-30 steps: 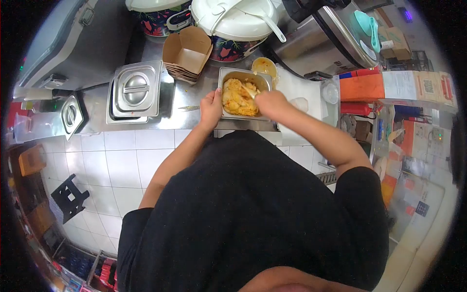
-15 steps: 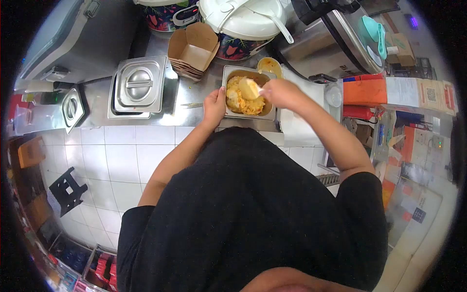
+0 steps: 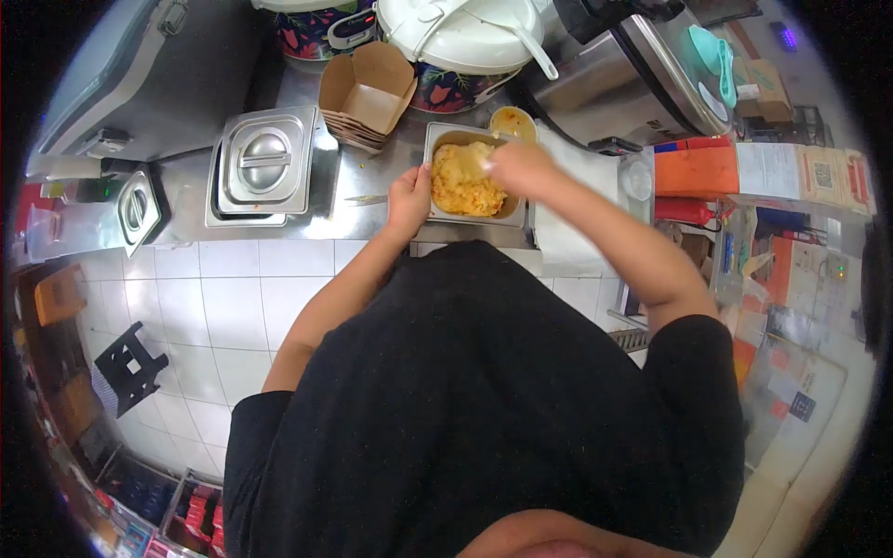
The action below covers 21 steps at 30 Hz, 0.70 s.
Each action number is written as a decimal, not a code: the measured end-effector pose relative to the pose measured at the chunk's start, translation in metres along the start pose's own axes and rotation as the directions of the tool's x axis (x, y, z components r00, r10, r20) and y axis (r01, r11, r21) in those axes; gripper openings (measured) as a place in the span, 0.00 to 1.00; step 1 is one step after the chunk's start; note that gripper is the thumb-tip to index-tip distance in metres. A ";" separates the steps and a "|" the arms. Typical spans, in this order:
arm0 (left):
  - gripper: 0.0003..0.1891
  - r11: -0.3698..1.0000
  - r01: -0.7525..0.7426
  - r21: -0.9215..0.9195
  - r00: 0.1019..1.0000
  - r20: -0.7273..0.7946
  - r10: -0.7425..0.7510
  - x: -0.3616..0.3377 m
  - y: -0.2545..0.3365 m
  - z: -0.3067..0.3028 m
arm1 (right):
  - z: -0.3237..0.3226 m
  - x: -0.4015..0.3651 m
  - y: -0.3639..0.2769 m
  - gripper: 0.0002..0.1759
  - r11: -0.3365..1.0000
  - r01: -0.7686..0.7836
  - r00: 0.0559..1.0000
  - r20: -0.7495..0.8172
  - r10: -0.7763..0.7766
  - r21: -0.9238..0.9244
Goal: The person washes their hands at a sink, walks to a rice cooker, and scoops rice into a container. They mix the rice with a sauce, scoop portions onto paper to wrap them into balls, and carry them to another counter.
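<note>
A metal pan (image 3: 514,212) holding yellow-orange mashed food (image 3: 460,191) sits on the steel counter in front of my body. My left hand (image 3: 409,197) grips the pan's left rim, thumb on top. In my right hand (image 3: 521,169) is a pale spoon (image 3: 477,165), its head in the upper part of the food; the spoon and fingers are slightly blurred. Just behind the pan stands a small bowl (image 3: 513,123) with orange-yellow residue inside.
Stacked brown paper trays (image 3: 366,91) and a lidded metal container (image 3: 265,163) stand left of the pan. A knife (image 3: 366,200) lies nearby. Behind are patterned pots with a white lid (image 3: 460,37). A white cloth or paper (image 3: 572,232) and a clear cup (image 3: 636,179) are at right.
My right hand has moved slightly left and up with the spoon, whose head now sits lower in the food. The food's pale lump looks flatter. My left hand stays on the rim.
</note>
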<state>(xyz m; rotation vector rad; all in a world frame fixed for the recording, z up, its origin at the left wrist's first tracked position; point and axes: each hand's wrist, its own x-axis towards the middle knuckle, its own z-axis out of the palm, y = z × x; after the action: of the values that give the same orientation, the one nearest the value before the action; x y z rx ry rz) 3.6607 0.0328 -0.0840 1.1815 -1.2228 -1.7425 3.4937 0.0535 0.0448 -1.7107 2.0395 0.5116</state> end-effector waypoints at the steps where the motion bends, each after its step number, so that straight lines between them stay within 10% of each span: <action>1: 0.20 0.999 -0.034 -0.009 0.999 -0.021 0.033 0.003 -0.007 0.001 | 0.019 0.002 -0.008 0.10 0.976 0.184 0.979 -0.066 -0.192 -0.119; 5: 0.20 0.998 -0.015 0.058 0.998 -0.063 0.018 0.001 -0.007 -0.002 | 0.025 -0.034 -0.024 0.07 0.811 0.527 0.837 -0.013 -0.548 -0.254; 12: 0.18 0.990 0.121 0.068 0.992 0.033 -0.123 0.002 0.004 -0.006 | 0.008 -0.020 -0.019 0.06 0.863 0.318 0.901 -0.158 -0.403 -0.392; 21: 0.20 0.988 -0.140 0.067 0.986 -0.083 0.146 0.009 -0.017 0.000 | -0.027 -0.051 -0.025 0.08 0.891 0.312 0.949 0.064 -0.309 -0.331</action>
<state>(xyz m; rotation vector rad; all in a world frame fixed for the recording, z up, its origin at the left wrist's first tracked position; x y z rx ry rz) 3.6571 0.0298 -0.1030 1.1632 -1.2837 -1.5417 3.5236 0.0765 0.0951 -2.1798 1.6905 0.7921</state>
